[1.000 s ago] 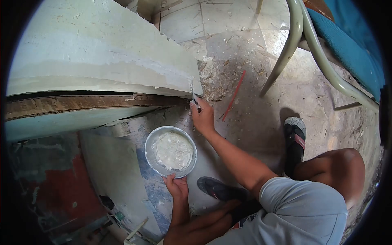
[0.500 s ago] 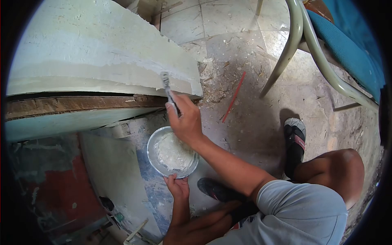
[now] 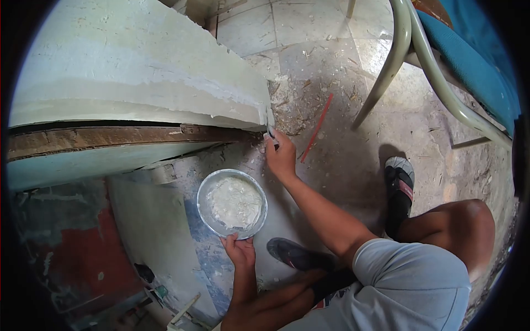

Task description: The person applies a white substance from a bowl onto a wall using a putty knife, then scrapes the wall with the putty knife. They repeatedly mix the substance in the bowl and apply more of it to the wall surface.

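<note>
By the right hand's curled fingers, a slim thin-bladed tool is held at the pale painted panel's lower right corner, where off-white paste is apparently being worked; controlled edge strokes are called for. Below the panel, the round grey bowl is pinched at its near rim by the left hand.

Place: a room under repair; whether home or workplace, I cannot tell. Evidence, listed from where I stand:

Item: dusty, pale, square-tiled floor, stained and strewn with straw-coloured splinters and whitish crumbs.

Item: broad, pale green-white panel, ragged along its far edge, with a smeared whitish band.

Item: long, rough, brown wooden strip, bare, beside a dark gap along the panel.

Item: round, grey, metal-looking bowl of lumpy off-white paste.

Item: dark, scuffed surface with a red patch.

Item: cream, tubular-framed chair with blue-teal cloth, ordinary indoor furniture beside the litter.
</note>
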A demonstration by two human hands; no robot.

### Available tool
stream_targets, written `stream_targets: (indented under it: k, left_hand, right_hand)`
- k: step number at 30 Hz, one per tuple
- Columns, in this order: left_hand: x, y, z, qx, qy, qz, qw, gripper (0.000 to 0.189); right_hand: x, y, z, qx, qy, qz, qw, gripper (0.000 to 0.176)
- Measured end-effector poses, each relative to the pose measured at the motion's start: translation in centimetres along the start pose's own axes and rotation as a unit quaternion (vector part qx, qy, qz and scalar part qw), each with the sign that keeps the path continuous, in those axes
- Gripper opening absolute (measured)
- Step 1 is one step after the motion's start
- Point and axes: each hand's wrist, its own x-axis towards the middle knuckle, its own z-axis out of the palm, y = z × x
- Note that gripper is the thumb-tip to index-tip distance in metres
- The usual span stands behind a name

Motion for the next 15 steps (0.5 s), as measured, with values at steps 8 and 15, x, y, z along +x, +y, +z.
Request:
stream_targets:
  k: [8, 15]
  left_hand:
    - [-0.1, 0.0, 0.3, 0.005, -0.001, 0.005, 1.000, 0.070]
    - [0.1, 0.0, -0.4, -0.011, -0.021, -0.018, 1.000, 0.079]
  right_hand:
    - [-0.4, -4.6, 1.1, 0.020, -0.050, 0.010, 0.999, 0.026]
    - [-1.3, -11.7, 2.4, 0.031, -0.043, -0.143, 0.988, 0.030]
